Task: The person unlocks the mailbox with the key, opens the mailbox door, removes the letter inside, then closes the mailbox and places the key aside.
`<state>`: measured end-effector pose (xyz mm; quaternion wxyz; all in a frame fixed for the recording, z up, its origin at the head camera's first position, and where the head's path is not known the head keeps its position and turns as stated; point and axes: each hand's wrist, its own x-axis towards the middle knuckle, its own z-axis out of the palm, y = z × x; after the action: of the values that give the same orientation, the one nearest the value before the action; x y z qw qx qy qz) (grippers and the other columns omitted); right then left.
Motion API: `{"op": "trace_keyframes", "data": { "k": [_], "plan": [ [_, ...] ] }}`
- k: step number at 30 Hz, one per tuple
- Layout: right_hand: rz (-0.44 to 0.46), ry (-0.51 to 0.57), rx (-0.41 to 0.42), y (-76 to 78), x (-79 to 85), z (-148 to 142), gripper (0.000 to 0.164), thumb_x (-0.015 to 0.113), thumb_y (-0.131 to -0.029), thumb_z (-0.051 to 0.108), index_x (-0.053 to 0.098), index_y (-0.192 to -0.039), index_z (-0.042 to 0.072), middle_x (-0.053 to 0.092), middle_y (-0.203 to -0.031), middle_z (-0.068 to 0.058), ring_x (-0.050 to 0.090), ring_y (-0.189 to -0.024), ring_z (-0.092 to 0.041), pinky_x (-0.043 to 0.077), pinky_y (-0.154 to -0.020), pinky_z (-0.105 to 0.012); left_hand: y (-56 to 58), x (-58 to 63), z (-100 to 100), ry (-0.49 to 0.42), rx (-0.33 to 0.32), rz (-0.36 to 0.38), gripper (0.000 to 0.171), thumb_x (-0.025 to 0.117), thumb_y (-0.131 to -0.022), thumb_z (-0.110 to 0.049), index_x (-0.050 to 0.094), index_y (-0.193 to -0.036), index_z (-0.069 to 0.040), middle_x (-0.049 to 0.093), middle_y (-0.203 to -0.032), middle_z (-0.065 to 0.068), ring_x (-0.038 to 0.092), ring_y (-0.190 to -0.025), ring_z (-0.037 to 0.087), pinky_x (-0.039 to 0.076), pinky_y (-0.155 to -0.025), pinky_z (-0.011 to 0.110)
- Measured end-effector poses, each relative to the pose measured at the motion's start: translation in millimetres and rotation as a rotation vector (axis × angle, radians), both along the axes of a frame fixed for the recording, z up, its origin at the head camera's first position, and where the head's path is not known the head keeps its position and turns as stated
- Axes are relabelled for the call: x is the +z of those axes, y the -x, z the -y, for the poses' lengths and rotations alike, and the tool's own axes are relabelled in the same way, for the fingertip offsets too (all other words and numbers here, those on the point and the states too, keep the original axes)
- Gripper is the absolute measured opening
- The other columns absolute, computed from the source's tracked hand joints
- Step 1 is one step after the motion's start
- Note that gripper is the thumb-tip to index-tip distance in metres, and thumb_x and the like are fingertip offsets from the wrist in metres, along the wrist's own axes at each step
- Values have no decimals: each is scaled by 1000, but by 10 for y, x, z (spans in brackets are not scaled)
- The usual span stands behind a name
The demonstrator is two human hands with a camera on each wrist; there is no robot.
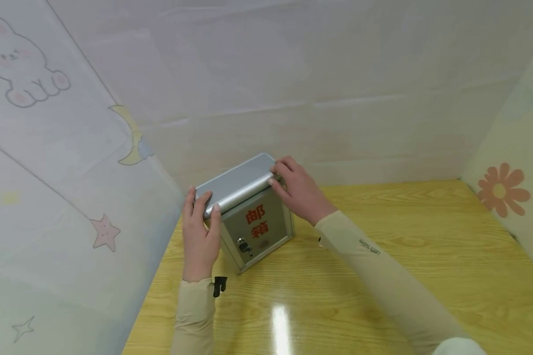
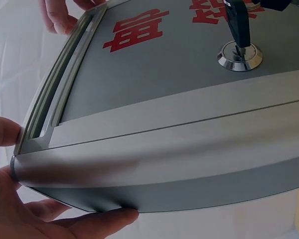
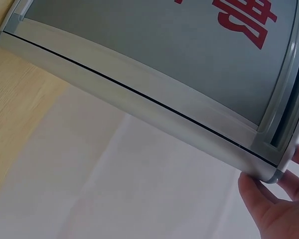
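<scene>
A silver-grey metal mailbox (image 1: 277,214) with red characters on its front stands upright at an angle on the wooden table. Keys (image 1: 245,246) hang from the round lock (image 2: 239,57) in its front panel. My left hand (image 1: 200,241) grips the top left corner, thumb at the front edge and fingers over the lid and side. At the top right corner my right hand (image 1: 302,192) holds the lid's end between thumb and fingers. In the right wrist view, the right fingertips (image 3: 254,191) lie right at the rounded corner piece.
The yellow wood-grain table (image 1: 382,222) extends to the right and in front of the mailbox. Behind it rises a pale, creased backdrop (image 1: 337,98). A left wall sheet (image 1: 40,197) with printed cartoon figures stands close by. A flower print (image 1: 499,190) marks the right wall.
</scene>
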<state>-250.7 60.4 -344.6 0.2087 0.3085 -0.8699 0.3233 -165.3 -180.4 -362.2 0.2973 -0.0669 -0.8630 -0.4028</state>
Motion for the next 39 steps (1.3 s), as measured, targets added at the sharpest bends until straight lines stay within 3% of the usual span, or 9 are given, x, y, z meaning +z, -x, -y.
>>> {"op": "trace_keyframes", "data": {
  "k": [18,25,39],
  "plan": [
    [-62,140,-121,-116,-138,-424,25,50,-101,26,59,-114,7,44,-123,-10,53,-99,-22,48,-80,-37,267,-72,-269,16,-179,15,44,43,-102,-39,48,-140,-17,15,-157,-7,19,-142,18,29,-107,49],
    [-92,200,-157,-154,-159,-597,22,52,-100,24,60,-109,6,45,-120,-12,53,-104,-27,46,-85,-43,371,-88,-397,22,-243,7,43,43,-102,-39,49,-140,-18,14,-157,-8,19,-142,18,31,-106,47],
    [-155,220,-273,-199,-219,-889,22,55,-99,23,61,-106,3,44,-116,-14,51,-100,-26,45,-85,-43,567,-112,-667,10,-356,-15,43,42,-102,-39,49,-139,-17,15,-156,-10,18,-141,12,31,-107,43]
  ]
}}
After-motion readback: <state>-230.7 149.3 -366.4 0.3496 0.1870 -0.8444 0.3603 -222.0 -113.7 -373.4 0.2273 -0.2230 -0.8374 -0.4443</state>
